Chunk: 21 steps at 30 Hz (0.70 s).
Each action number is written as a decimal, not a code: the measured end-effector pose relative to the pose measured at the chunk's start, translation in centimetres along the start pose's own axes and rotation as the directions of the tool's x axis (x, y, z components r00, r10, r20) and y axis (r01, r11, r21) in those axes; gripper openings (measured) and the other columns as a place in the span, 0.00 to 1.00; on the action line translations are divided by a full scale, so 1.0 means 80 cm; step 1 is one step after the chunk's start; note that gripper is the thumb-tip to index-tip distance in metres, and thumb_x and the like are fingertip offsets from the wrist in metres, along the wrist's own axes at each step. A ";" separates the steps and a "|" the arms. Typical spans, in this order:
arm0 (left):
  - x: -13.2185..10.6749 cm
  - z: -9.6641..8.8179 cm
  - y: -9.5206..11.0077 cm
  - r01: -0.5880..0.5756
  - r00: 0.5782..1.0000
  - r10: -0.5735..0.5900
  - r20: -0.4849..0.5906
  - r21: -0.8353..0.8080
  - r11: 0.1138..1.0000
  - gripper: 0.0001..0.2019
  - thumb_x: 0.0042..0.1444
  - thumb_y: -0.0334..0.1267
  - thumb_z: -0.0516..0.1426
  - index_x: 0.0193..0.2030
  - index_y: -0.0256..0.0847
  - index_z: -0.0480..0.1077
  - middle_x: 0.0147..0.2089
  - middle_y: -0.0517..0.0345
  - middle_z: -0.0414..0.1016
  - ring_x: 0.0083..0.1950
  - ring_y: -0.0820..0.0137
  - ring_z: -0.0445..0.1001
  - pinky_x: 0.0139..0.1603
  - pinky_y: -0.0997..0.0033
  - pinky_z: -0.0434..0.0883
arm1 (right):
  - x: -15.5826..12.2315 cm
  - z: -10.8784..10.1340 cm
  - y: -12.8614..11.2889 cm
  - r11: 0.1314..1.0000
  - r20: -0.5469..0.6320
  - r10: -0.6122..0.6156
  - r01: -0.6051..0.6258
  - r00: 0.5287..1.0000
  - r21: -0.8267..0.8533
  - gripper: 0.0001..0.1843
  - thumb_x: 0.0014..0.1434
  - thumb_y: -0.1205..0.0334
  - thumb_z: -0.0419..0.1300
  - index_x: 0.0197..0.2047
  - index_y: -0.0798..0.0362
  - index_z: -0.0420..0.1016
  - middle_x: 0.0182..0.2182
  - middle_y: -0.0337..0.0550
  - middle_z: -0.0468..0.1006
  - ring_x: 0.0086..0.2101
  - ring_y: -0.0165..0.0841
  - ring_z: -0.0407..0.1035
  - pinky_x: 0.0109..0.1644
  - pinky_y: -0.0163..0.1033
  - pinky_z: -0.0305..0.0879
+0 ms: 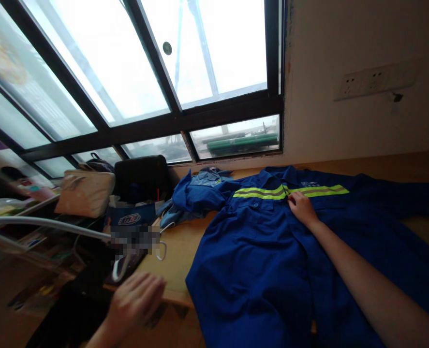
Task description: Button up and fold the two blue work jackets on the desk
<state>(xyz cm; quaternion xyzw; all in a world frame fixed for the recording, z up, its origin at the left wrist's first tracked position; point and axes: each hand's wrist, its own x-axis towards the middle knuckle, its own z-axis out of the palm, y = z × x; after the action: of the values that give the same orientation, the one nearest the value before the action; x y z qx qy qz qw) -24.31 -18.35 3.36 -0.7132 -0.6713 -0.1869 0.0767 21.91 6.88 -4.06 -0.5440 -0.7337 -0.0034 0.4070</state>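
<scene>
The right hand (303,209) is nearly closed, its fingers drawn together and their tips pinching the front opening of a blue garment (258,251), right where the reflective stripe (259,193) breaks at the middle of the chest. The wrist lies low over the cloth, and the bare forearm crosses the garment's front from the lower right. The left hand (136,298) is raised off the near left edge of the wooden table (176,251), well apart from the garment; its fingers are bent, but motion blur hides the fingertips, so I cannot tell how far open it is or whether it has hold of anything. Just above it in view is a white hook (118,270), near the end of a curved white bar (54,224) that reaches in from the left. The garment lies front up on the table, its collar toward the window (214,63) and one sleeve stretched out to the right edge of view. To the left of its chest, bunched blue cloth rests against lighter blue clothing (207,178). Beyond the left hand stand a blue bag with a logo (132,217) and a tan pouch (85,193).
</scene>
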 end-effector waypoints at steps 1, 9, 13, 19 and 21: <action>0.002 0.003 0.036 -0.089 0.990 0.101 0.094 -0.128 0.988 0.12 0.45 0.51 0.51 0.25 0.51 0.74 0.25 0.59 0.74 0.31 0.62 0.71 0.37 0.60 0.66 | 0.000 -0.001 -0.002 1.000 -0.009 -0.004 0.004 1.000 -0.007 0.04 0.50 0.70 0.50 0.28 0.54 0.64 0.30 0.46 0.67 0.33 0.36 0.63 0.39 0.38 0.60; 0.205 0.128 0.307 0.033 0.997 0.031 0.071 -0.749 0.662 0.14 0.46 0.49 0.55 0.27 0.38 0.68 0.24 0.53 0.69 0.26 0.71 0.67 0.28 0.73 0.61 | -0.001 -0.009 -0.020 0.998 -0.087 -0.032 0.028 0.996 -0.049 0.05 0.52 0.71 0.48 0.32 0.55 0.62 0.33 0.49 0.65 0.35 0.38 0.62 0.40 0.40 0.60; 0.298 0.218 0.367 0.263 0.956 -0.023 0.292 -0.822 0.506 0.19 0.42 0.53 0.56 0.22 0.35 0.65 0.17 0.58 0.64 0.21 0.74 0.63 0.23 0.74 0.58 | 0.000 -0.011 -0.021 0.997 -0.082 -0.068 0.065 0.994 -0.041 0.07 0.52 0.72 0.47 0.34 0.55 0.62 0.34 0.50 0.65 0.37 0.39 0.61 0.43 0.42 0.60; 0.310 0.270 0.379 0.332 0.936 0.067 0.344 -0.932 0.148 0.19 0.36 0.50 0.61 0.18 0.33 0.65 0.15 0.65 0.58 0.17 0.81 0.55 0.19 0.78 0.53 | 0.001 -0.007 -0.019 0.995 -0.056 -0.099 0.099 0.994 0.002 0.08 0.52 0.73 0.46 0.33 0.55 0.63 0.34 0.50 0.66 0.38 0.39 0.62 0.44 0.44 0.60; 0.307 0.272 0.374 0.362 0.927 0.088 0.365 -0.931 0.047 0.19 0.34 0.50 0.62 0.20 0.33 0.65 0.17 0.64 0.60 0.18 0.81 0.57 0.20 0.78 0.55 | 0.001 -0.006 -0.020 0.996 -0.064 -0.083 0.085 0.994 0.033 0.07 0.52 0.72 0.48 0.32 0.54 0.63 0.33 0.49 0.66 0.37 0.38 0.62 0.43 0.43 0.61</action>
<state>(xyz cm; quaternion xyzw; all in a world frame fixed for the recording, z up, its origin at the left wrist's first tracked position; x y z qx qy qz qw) 9.50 9.66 -3.32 -0.5203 -0.4273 -0.4806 -0.5618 20.94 6.07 -2.97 -0.5051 -0.7427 -0.0247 0.4390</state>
